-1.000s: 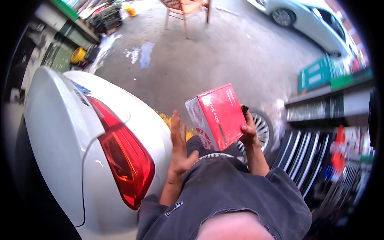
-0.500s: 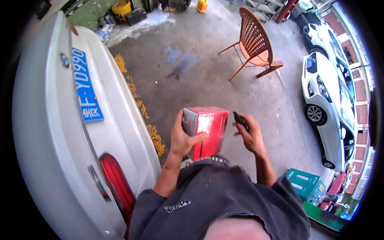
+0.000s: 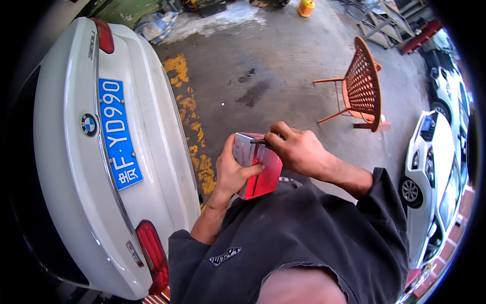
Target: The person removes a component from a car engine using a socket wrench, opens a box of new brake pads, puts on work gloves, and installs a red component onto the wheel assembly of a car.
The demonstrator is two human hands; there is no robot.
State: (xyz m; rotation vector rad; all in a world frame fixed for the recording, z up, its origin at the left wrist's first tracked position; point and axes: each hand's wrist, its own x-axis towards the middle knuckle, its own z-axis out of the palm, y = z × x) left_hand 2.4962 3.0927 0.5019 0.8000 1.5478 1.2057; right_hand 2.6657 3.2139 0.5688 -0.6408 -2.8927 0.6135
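Note:
A red and white cardboard box (image 3: 267, 176) is held in front of my body. My left hand (image 3: 230, 175) grips it from its left side, with the thumb lying across the near face. Over the box's upper right edge, my right hand (image 3: 302, 153) is closed around a small dark tool (image 3: 259, 142). The tool's thin, flat end lies along the top of the box. Its handle is mostly hidden by my fingers, so I cannot make out its exact kind.
Close on my left stands a white car (image 3: 147, 116), rear end showing. An orange-brown woven chair (image 3: 362, 86) is ahead to the right, with a white car (image 3: 430, 167) beyond. A yellow container (image 3: 306, 7) and a crumpled cloth (image 3: 156, 26) lie far off. Worn yellow paint (image 3: 190, 111) marks the floor.
My right hand has moved left, bringing the dark tool from beside the box onto its top. The left hand still grips the box. The view has turned, shifting the surroundings to the right.

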